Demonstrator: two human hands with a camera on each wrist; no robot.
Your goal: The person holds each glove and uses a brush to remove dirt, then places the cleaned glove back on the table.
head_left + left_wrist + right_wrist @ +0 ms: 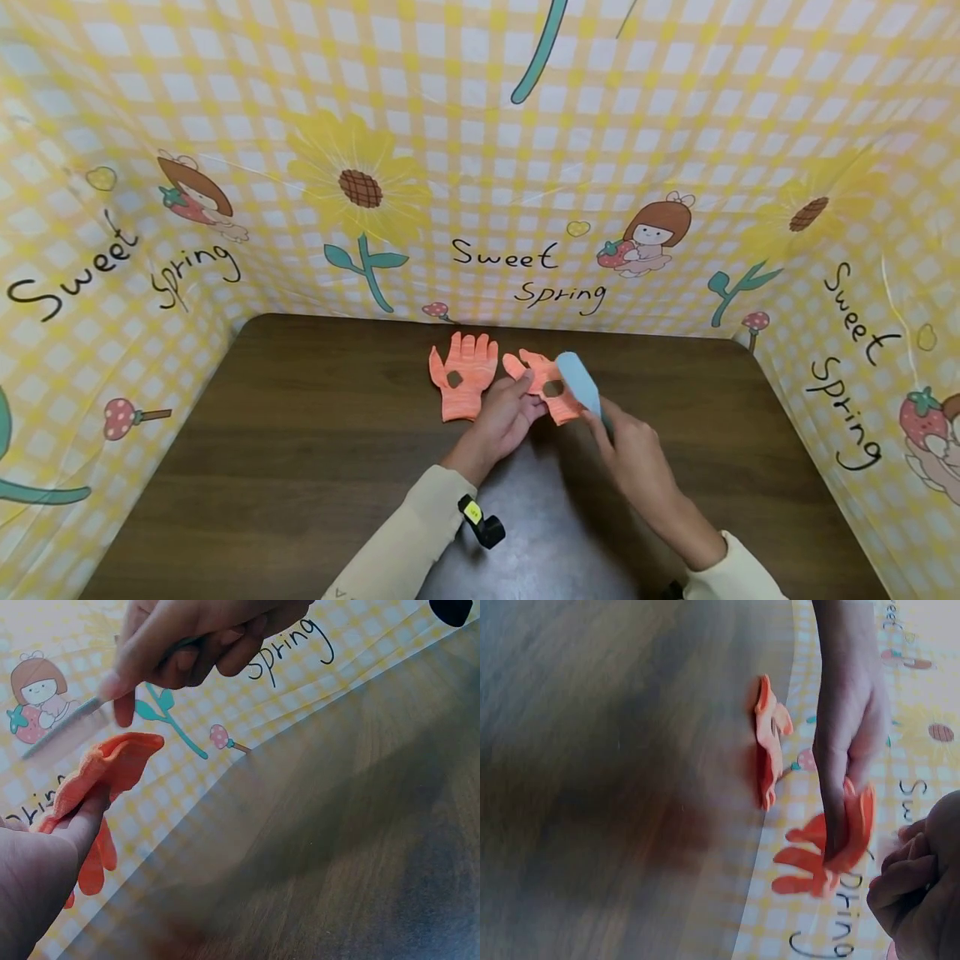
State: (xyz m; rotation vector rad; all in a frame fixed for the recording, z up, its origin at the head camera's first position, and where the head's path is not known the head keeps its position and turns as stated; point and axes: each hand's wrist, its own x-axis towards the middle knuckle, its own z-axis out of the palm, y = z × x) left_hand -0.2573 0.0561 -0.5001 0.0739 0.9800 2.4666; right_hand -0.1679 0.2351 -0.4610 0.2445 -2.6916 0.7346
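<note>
My left hand [504, 421] grips an orange knit glove [564, 410] by its edge, thumb on top and fingers beneath. In the left wrist view the held glove [97, 769] is raised, its cuff toward the right hand and its fingers hanging down. A dark round spot marks its palm. My right hand [636, 450] holds a light blue, flat-headed brush [577, 379] by the handle, its head overlapping the glove's right side in the head view. From the left wrist, the brush [64, 729] appears edge-on above the glove. A second orange glove [471, 367] lies flat to the left, similarly spotted.
The dark wooden table [300, 450] is enclosed at the back and both sides by a yellow checked cloth [480, 167] printed with flowers and lettering. A black strap with a small camera [480, 522] sits on the left wrist.
</note>
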